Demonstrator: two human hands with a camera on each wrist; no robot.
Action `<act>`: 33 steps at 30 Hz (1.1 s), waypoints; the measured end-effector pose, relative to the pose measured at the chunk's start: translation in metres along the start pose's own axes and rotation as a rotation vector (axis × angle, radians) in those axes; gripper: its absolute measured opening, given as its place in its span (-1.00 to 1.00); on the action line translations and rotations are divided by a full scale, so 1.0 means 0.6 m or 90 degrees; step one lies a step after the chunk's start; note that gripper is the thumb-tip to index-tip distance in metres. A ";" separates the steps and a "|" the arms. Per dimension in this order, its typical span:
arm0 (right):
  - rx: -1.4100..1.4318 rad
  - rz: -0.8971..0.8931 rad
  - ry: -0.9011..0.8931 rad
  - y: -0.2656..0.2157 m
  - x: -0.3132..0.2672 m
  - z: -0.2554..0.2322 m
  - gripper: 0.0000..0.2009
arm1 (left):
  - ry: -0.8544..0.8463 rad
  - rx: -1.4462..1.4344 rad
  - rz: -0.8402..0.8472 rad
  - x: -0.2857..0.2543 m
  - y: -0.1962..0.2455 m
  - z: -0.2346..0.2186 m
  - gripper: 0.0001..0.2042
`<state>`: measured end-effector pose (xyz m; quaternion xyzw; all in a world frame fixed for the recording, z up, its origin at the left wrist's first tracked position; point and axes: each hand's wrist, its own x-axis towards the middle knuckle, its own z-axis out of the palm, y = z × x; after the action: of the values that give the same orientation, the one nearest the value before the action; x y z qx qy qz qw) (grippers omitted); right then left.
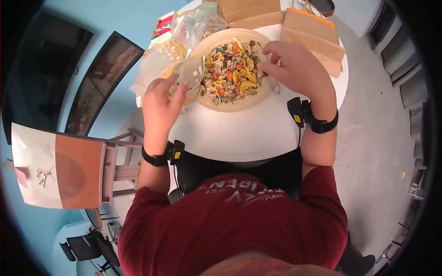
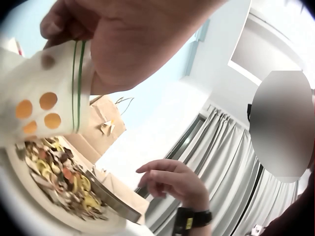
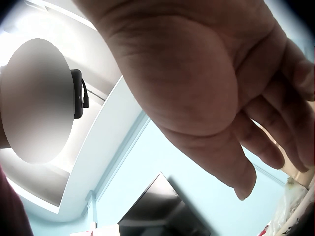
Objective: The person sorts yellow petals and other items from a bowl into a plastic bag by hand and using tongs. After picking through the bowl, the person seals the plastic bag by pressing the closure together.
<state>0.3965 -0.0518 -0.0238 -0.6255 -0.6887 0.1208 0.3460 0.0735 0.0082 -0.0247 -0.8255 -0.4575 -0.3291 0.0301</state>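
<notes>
A wide round pale wooden bowl (image 1: 230, 108) stands on the white table, filled with a mix (image 1: 232, 71) of small beige, brown, yellow, orange and green pieces. At the bowl's left side my left hand (image 1: 161, 101) holds a frosted zip bag (image 2: 39, 98) with orange dots and a green seal line. The bag hangs over the bowl's edge in the left wrist view; the fingertips are partly hidden behind it. My right hand (image 1: 297, 66) hovers by the bowl's right rim, fingers loosely bent, holding nothing. A flat metal strip (image 2: 113, 196) lies along the bowl's rim.
Brown paper bags (image 1: 313, 39) stand behind and right of the bowl. Clear plastic bags (image 1: 200, 23) and printed packets (image 1: 163, 25) crowd the table's back left. A wooden chair (image 1: 124, 161) is to the left. The white table's (image 1: 239, 142) front edge lies close to my body.
</notes>
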 end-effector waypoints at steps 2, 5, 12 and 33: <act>0.006 -0.015 0.017 0.011 0.001 0.004 -0.71 | -0.086 0.022 -0.044 0.024 -0.010 0.002 -0.72; -0.011 -0.068 0.042 0.030 0.002 0.017 -0.71 | -0.146 0.082 -0.058 0.059 -0.048 -0.005 -0.68; -0.040 -0.055 0.030 0.040 0.007 0.036 -0.69 | -0.033 0.277 -0.048 0.121 -0.076 -0.062 -0.59; 0.238 -0.063 0.098 0.021 0.031 0.048 -0.70 | 0.024 0.041 0.262 0.038 0.026 0.023 -0.81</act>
<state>0.3885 -0.0244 -0.0464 -0.5235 -0.6556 0.1813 0.5131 0.1008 0.0209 -0.0183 -0.8938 -0.2893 -0.3163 0.1315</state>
